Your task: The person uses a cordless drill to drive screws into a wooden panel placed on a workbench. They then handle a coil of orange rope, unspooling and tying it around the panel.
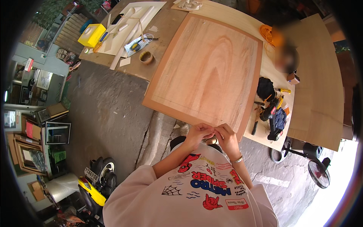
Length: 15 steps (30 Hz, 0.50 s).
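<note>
My left hand [199, 134] and my right hand [227, 137] meet fingertip to fingertip in front of my chest, just off the near edge of a large wooden panel [204, 72]. Both hands are closed in a pinch. Whatever they hold, if anything, is too small to make out. The panel has reddish-brown borders and a paler, grained middle, and it lies flat on the worktable. A bracelet circles my right wrist.
Right of the panel lie a cordless drill [270, 109], a black cloth [266, 88] and a yellow-handled screwdriver [283, 90]. Farther left are a round cup [146, 57], a face mask [138, 45] and a yellow box [92, 35]. A fan [318, 173] stands at lower right, a motorcycle [94, 189] at lower left.
</note>
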{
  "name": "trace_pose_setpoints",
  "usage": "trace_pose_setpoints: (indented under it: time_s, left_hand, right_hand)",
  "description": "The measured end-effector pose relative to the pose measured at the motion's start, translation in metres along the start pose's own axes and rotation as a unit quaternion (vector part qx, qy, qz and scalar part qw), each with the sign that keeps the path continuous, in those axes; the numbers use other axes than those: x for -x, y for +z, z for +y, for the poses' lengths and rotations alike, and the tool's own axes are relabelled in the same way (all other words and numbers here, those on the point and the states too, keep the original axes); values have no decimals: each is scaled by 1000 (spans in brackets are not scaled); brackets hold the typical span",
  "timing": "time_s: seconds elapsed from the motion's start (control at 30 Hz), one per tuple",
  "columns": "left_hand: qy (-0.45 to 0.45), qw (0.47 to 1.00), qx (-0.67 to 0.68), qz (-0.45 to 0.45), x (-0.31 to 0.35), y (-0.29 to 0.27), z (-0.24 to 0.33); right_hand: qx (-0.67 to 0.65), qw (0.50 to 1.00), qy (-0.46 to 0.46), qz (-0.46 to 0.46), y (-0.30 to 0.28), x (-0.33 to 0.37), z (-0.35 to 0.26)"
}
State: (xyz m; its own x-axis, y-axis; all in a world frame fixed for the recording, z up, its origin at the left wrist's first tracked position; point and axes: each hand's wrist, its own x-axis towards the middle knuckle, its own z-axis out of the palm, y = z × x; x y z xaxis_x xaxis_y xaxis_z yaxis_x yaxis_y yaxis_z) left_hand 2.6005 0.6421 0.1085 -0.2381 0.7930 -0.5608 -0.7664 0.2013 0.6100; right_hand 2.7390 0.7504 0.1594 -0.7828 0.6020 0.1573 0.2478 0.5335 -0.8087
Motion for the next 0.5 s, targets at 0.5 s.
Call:
trace_pose_setpoints:
  time_s: [0.5]
  left_hand:
    - [42,996,-72,-44,19,-45,43]
  right_hand:
    - [-17,1000,-10,-24,36,-23,-30]
